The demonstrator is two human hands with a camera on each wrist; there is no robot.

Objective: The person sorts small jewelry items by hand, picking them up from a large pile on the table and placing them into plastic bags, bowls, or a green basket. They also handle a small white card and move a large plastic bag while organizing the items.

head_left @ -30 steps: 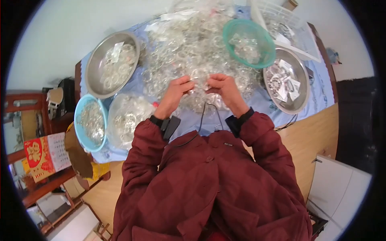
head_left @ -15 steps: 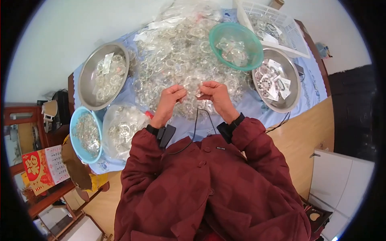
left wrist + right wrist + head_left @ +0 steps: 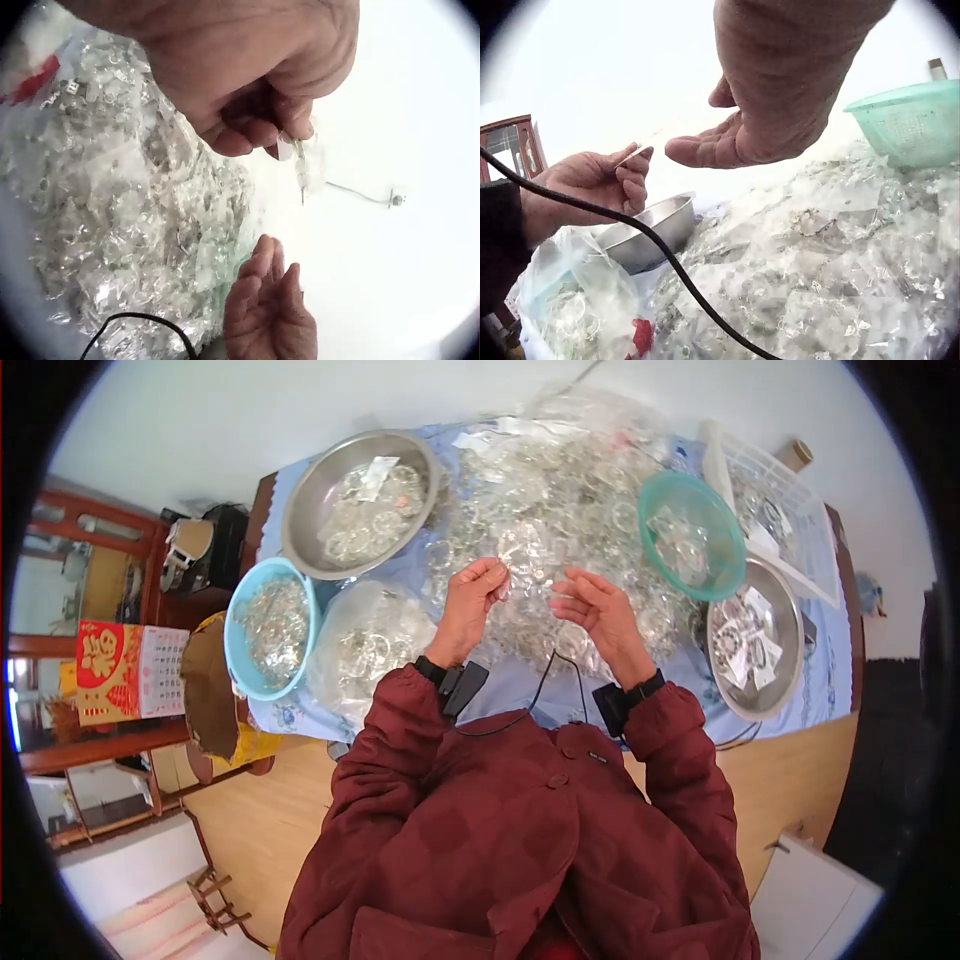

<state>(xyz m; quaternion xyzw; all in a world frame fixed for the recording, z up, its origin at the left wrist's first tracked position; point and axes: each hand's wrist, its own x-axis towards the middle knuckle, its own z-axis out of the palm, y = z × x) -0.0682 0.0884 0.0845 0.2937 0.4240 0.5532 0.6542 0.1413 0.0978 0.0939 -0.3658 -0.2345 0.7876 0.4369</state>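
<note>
My left hand [image 3: 470,608] pinches a small clear plastic packet [image 3: 304,161] by its edge, between thumb and curled fingers. In the left wrist view, pale bead-like pieces show inside it. My right hand [image 3: 603,622] is held a little to the right, its fingers loosely extended and apart from the packet. In the right wrist view, no item shows at the fingers [image 3: 705,148] of that hand. Beneath both hands spreads a large heap of clear packets [image 3: 560,490], many with ring-shaped, bracelet-like pieces inside.
Left of the heap stand a steel basin [image 3: 300,525], a light-blue basin [image 3: 232,630] and a clear plastic bag [image 3: 330,650] with similar pieces. At right are a green colander [image 3: 735,560], another steel basin [image 3: 785,680] and a white crate [image 3: 815,530]. A black cable [image 3: 545,685] hangs before the jacket.
The hands, close together earlier, have moved apart, and the right fingers have opened from their pinch. The head view has swung, shifting the table rightward in the picture.
</note>
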